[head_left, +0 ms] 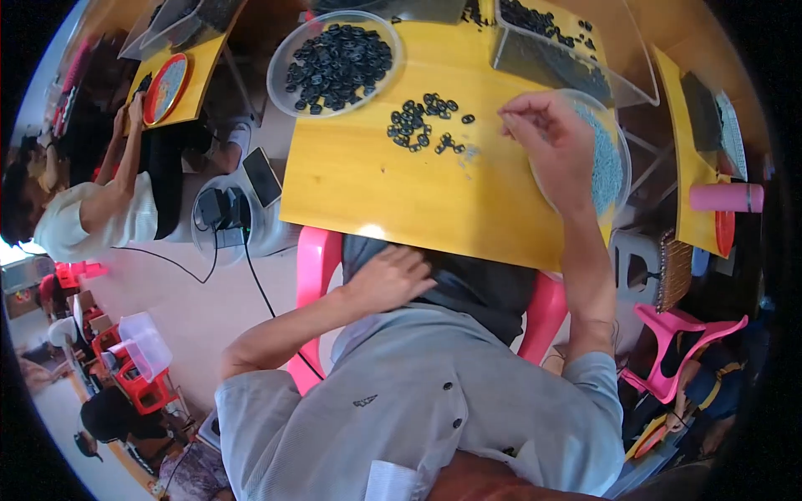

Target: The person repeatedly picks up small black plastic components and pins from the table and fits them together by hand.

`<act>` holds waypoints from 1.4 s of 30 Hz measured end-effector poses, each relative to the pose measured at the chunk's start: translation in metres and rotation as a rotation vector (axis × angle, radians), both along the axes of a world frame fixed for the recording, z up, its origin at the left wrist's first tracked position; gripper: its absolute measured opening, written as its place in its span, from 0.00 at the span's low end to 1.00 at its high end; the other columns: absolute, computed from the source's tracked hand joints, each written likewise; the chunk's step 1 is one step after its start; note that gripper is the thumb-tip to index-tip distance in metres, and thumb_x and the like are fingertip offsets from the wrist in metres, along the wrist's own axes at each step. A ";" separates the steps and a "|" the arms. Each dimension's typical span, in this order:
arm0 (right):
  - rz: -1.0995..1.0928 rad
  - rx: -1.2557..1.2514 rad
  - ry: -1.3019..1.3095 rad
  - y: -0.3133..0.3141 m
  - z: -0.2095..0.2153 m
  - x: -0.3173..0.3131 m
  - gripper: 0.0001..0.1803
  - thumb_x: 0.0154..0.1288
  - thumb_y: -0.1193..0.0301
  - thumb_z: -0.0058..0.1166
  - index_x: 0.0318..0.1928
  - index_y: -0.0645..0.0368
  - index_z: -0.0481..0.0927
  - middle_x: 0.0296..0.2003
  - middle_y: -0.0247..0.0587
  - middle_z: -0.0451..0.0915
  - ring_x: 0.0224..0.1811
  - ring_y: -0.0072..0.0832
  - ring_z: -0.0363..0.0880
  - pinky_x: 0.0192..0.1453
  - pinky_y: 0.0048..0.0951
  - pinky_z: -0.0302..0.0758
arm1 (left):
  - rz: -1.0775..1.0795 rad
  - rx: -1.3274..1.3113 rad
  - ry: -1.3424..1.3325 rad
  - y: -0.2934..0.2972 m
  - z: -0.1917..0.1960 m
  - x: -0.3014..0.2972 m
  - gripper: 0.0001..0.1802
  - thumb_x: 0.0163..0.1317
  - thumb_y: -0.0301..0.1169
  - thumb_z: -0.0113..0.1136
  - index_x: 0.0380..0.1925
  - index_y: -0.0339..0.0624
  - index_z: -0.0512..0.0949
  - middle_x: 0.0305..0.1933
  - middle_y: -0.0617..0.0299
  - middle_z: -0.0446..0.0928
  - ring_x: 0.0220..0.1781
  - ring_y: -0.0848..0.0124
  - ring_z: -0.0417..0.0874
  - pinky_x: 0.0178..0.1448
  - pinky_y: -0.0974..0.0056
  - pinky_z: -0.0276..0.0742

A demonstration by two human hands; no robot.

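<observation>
My right hand [555,142] hovers over the right side of the yellow table [359,179], beside a round transparent tub of small pale-blue pieces [606,163]. Its thumb and fingertips are drawn together; whatever they hold, if anything, is too small to make out. Left of those fingertips lies a loose cluster of small black oval pieces with holes [409,125]. A few tiny pale pieces [469,153] sit at its near edge. My left hand [393,275] rests on my lap below the table edge, fingers stretched out and holding nothing.
A round tub heaped with black pieces [341,67] stands at the far left of the table. At the far right is a transparent bin [576,67] with more black pieces. Another person [100,204] works at a table on the left. A black cable [263,288] crosses beside my chair.
</observation>
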State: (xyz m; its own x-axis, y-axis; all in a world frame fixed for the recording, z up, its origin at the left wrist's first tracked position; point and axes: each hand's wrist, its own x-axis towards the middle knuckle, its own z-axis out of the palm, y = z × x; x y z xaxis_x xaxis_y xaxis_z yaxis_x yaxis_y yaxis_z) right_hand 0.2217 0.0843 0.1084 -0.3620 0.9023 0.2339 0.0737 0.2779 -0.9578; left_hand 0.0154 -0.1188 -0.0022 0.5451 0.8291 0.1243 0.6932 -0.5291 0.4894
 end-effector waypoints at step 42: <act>0.189 0.285 -0.082 -0.058 -0.017 0.027 0.05 0.58 0.79 0.62 0.35 0.60 0.80 0.29 0.42 0.82 0.30 0.37 0.83 0.33 0.32 0.78 | 0.434 -0.217 0.044 0.026 -0.030 0.012 0.22 0.68 0.37 0.50 0.59 0.41 0.73 0.62 0.53 0.73 0.65 0.55 0.71 0.69 0.49 0.64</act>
